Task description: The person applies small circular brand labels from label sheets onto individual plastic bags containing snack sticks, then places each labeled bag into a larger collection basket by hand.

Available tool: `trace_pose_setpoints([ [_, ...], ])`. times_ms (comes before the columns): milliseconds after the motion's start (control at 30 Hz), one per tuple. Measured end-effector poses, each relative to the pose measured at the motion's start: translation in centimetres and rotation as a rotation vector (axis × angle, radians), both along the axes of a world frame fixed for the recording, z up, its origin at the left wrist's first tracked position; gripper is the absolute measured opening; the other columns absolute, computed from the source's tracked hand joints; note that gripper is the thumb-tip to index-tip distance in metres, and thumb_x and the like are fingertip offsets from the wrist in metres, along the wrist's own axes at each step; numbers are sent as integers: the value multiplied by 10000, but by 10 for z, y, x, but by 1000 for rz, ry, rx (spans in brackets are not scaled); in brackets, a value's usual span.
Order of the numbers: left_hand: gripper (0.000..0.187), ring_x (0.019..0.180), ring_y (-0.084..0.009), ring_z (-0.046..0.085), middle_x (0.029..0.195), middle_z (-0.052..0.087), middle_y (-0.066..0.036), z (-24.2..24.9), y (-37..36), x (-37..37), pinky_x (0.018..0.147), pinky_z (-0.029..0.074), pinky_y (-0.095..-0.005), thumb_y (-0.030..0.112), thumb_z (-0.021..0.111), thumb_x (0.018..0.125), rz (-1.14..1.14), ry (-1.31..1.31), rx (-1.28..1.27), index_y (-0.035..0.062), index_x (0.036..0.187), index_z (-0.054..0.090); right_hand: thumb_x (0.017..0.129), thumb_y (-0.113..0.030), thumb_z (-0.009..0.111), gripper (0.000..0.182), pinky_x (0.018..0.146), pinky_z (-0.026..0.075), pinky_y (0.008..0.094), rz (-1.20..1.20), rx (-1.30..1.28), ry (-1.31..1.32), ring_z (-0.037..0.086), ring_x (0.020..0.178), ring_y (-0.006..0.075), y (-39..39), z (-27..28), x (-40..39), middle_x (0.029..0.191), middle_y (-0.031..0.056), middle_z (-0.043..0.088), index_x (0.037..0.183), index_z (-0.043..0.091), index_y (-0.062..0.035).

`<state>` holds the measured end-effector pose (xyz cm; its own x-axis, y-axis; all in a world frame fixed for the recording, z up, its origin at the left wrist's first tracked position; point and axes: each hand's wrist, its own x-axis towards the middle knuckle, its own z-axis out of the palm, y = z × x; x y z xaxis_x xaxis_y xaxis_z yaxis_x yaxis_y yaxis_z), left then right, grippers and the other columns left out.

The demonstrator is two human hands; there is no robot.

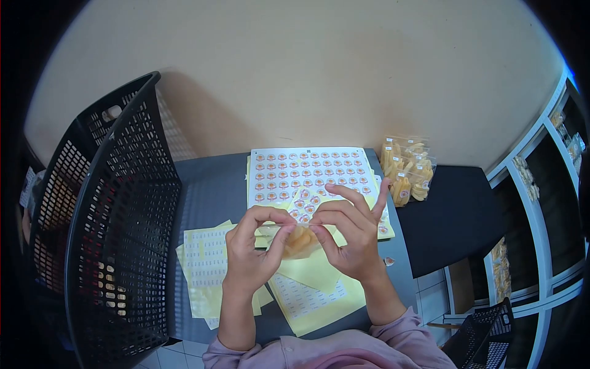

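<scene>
Between my two hands hangs a clear plastic bag (299, 243) with yellowish chips inside. My left hand (257, 246) pinches the bag's top edge between thumb and fingers. On the other side, my right hand (349, 237) pinches the same edge, its little finger raised. Behind the bag lies a sheet of round stickers (307, 169), with a smaller, partly peeled piece of stickers (305, 206) over its near edge. Under my hands are yellow backing paper (310, 270) and sheets of small printed labels (206, 258).
A large black plastic basket (123, 215) stands at the left. Several filled bags (405, 169) lean at the back right, by a black surface (455, 215). Further right is a white shelf (544, 184) with more bags. Another dark basket (485, 338) sits low at the right.
</scene>
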<state>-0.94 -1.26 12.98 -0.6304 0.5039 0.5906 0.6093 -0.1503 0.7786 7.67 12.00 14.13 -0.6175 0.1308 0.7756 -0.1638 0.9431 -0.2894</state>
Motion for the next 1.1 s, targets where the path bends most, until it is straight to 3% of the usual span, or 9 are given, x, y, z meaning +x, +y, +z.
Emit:
trace_pose_setpoints([
  [67,229,756,-129,561,783,576,-88,1,1,1,719,434,-242,-99,593,686,5,-10,46,12,833,457,681,-110,641,81,1005,-7,515,53,-68,22,526,955,170,0,1,-1,768,-43,567,702,566,-132],
  [133,226,752,-129,556,776,571,-85,1,1,2,716,430,-242,-103,578,697,32,-87,99,18,839,452,689,-94,636,83,1011,6,493,121,-327,24,537,937,181,-2,4,-1,776,-9,573,729,564,-106],
  [267,219,757,-128,548,762,565,-85,2,-1,-1,717,427,-253,-87,579,698,27,-61,138,11,856,462,697,-85,627,84,1014,16,478,186,-338,-1,545,921,186,7,-6,-2,781,11,576,753,564,-89],
  [333,229,745,-129,541,747,559,-87,5,-5,-3,703,427,-261,-71,586,690,113,158,-43,8,880,486,696,-85,629,83,1015,17,475,182,-308,22,547,913,185,7,-8,-3,780,8,576,752,568,-92],
  [467,222,741,-162,531,746,559,-77,9,-7,-4,720,401,-298,-35,594,675,171,204,-97,15,879,521,695,-85,630,80,1016,19,474,199,-286,4,550,904,182,4,-6,-5,780,3,575,749,571,-96],
  [533,176,769,-192,512,743,574,-32,18,-6,-1,755,337,-329,52,638,662,251,420,-219,71,820,563,695,-89,632,77,1016,14,478,187,-271,23,550,900,180,3,-9,-6,770,-3,573,742,573,-102],
  [733,100,795,-159,495,748,573,36,18,-5,5,759,275,-326,125,663,655,287,495,-268,136,726,593,693,-89,635,70,1017,11,488,204,-224,57,554,891,175,-4,-8,-7,742,-13,573,727,577,-109],
  [1100,92,774,-138,497,720,572,49,19,-6,6,722,240,-322,116,647,658,316,504,-282,141,706,572,700,-99,637,67,1021,-8,470,225,-267,37,557,894,167,-6,-10,-8,739,-10,581,737,582,-108],
])
